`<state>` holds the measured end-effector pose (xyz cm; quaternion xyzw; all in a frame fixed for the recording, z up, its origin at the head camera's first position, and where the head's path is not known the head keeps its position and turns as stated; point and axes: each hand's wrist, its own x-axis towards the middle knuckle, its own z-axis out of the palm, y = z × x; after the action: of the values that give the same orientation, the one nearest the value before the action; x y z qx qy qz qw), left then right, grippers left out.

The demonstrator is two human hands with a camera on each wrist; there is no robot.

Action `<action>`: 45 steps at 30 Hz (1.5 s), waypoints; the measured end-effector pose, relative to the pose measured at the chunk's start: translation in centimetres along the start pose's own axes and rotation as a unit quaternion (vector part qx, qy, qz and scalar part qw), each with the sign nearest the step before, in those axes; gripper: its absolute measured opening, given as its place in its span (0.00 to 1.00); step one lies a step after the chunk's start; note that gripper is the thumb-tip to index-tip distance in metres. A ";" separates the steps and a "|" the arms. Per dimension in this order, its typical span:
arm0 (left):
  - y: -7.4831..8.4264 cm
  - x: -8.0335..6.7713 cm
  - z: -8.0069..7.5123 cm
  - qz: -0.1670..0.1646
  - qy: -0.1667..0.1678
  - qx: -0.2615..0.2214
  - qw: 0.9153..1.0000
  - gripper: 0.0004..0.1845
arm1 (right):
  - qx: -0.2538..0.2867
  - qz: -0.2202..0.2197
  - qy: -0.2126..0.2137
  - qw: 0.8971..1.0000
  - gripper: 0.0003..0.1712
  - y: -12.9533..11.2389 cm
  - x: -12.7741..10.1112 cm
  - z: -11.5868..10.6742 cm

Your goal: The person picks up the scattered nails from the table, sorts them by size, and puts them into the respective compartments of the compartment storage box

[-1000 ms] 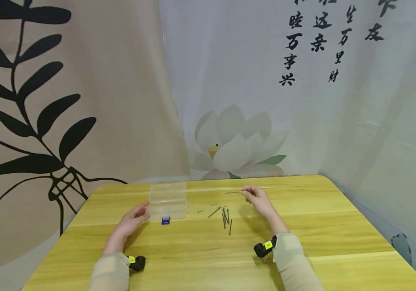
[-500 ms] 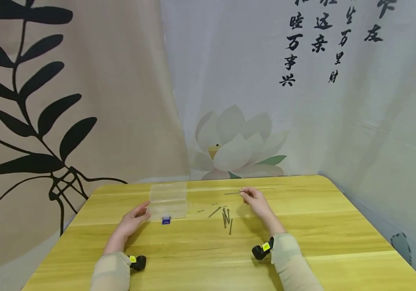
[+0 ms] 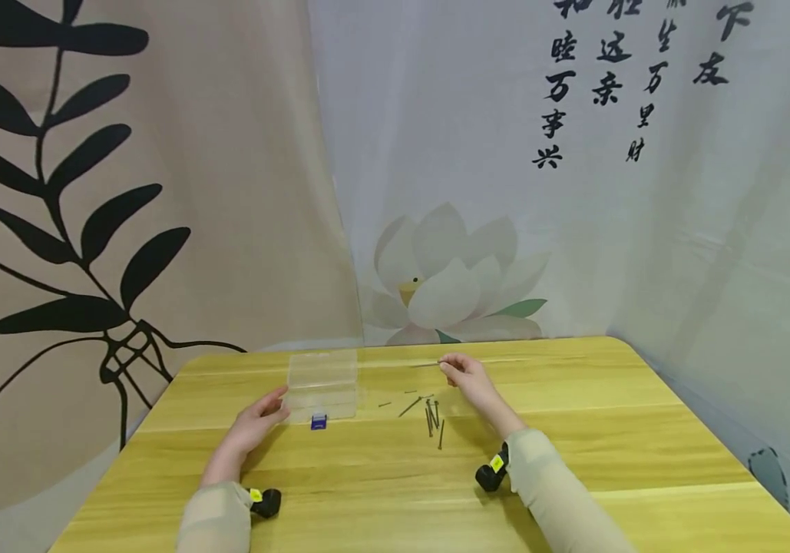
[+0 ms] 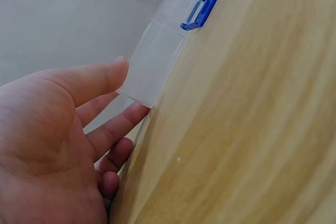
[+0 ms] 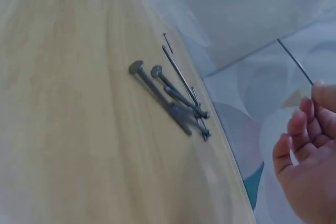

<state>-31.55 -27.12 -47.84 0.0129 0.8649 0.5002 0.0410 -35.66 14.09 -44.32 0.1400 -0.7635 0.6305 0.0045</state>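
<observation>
Sleeves of pale beige cover both forearms, each with a small black wrist camera strapped at the cuff, resting over the yellow wooden worktop (image 3: 381, 491). Further in, the left hand (image 3: 252, 426) lies with relaxed, nearly straight fingers against the near left corner of a clear plastic compartment box (image 3: 322, 384); the wrist view shows thumb and fingertips touching that corner, nothing clasped. A blue latch (image 3: 318, 421) sits on the box's near edge. To the right of the box, a loose cluster of grey nails (image 3: 431, 413) lies flat on the wood, heads and shanks overlapping, with a couple of smaller ones scattered just beside them toward the box. Beyond the cluster, the right hand (image 3: 467, 376) is raised a little above the worktop, its grip pinched together on one long thin nail (image 3: 425, 365), which sticks out leftward from the fingertips, roughly level. Behind the table hang printed curtains: black leaves on tan, a pale lotus and dark calligraphy on grey.
</observation>
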 end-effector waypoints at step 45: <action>-0.7 0.2 -0.2 0.031 0.018 0.016 0.999 0.30 | -0.084 -0.030 -0.064 0.994 0.14 -1.0 7.5 11.8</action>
<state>-31.74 -27.61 -48.37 0.0311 0.8726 0.4873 0.0097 -40.61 1.03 -44.42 0.2019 -0.8080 0.5534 -0.0136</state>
